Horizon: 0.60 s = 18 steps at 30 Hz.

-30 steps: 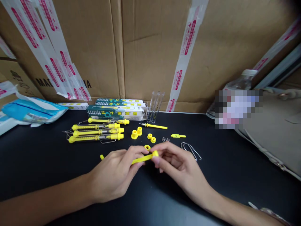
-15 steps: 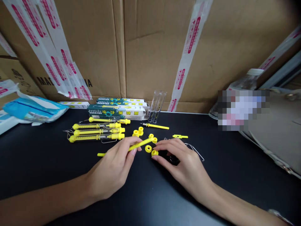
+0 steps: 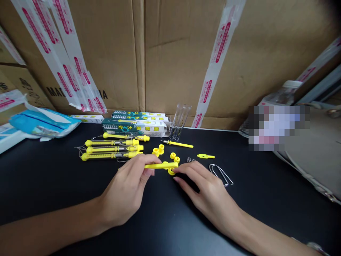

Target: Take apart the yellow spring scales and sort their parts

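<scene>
My left hand (image 3: 125, 188) is shut on a yellow plastic tube (image 3: 161, 165), which lies level and points right. My right hand (image 3: 207, 193) rests on the black table with its fingers apart, its fingertips at a small yellow ring (image 3: 172, 171). The ring is partly hidden behind those fingers. Just beyond stand two yellow caps (image 3: 174, 157), a yellow double cap (image 3: 157, 150) and a small metal spring (image 3: 189, 159). A yellow slotted piece (image 3: 205, 156), a yellow-handled metal rod (image 3: 177, 144) and a bent wire hook (image 3: 221, 175) lie nearby. Several assembled yellow spring scales (image 3: 112, 149) lie to the left.
Printed boxes (image 3: 134, 126) and glass tubes (image 3: 176, 122) stand at the table's back edge, against taped cardboard (image 3: 181, 64). A blue packet (image 3: 44, 122) lies back left. A plastic bottle (image 3: 285, 94) and a beige bag (image 3: 306, 156) are on the right.
My right hand has let go of the yellow tube and moved down to the rings on the table. The tube has swung from a slant to level in my left hand.
</scene>
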{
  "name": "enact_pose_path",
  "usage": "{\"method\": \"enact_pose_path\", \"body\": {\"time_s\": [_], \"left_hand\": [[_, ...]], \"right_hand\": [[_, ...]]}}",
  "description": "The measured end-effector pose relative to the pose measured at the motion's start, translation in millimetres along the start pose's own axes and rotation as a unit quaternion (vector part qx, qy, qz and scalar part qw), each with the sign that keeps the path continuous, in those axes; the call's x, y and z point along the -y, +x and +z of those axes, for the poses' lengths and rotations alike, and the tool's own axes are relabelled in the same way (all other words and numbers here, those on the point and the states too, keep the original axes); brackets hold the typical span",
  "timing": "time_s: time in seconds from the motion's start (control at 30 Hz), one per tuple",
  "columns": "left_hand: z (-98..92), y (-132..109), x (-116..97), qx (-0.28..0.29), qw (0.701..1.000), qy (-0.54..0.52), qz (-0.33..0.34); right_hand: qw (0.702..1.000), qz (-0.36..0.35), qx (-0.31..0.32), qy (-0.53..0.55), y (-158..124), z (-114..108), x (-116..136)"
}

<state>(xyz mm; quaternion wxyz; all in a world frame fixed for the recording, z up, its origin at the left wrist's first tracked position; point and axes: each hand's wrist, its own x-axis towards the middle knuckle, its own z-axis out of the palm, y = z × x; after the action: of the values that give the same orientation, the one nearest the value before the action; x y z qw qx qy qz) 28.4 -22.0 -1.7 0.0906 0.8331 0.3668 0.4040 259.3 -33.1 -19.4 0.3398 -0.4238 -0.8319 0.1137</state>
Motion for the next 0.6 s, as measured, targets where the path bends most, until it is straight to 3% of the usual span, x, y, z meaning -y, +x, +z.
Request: {"method": "enact_pose_path", "body": {"time_s": [0.1,0.3,0.47,0.6], "left_hand": [[-2.5,-0.1,-2.7,0.005,0.999,-0.020,0.042],[-3.8,-0.9,-7.8,0.037,0.976,-0.023,0.212],[-3.4,-0.2,-4.4,0.066,0.977,-0.029,0.201],[-4.1,2.0,-3.5,0.071,0.975,-0.029,0.208]], "right_hand": [[1.000,-0.016,0.019,0.002,3.6,3.0,1.2],[0.997,-0.042,0.058,-0.001,9.2,5.3,7.0],[0.998,-0.019,0.067,0.004,10.1,5.6,6.7],[0.995,-0.049,0.089,-0.010,8.8,7.0,3.2]]}}
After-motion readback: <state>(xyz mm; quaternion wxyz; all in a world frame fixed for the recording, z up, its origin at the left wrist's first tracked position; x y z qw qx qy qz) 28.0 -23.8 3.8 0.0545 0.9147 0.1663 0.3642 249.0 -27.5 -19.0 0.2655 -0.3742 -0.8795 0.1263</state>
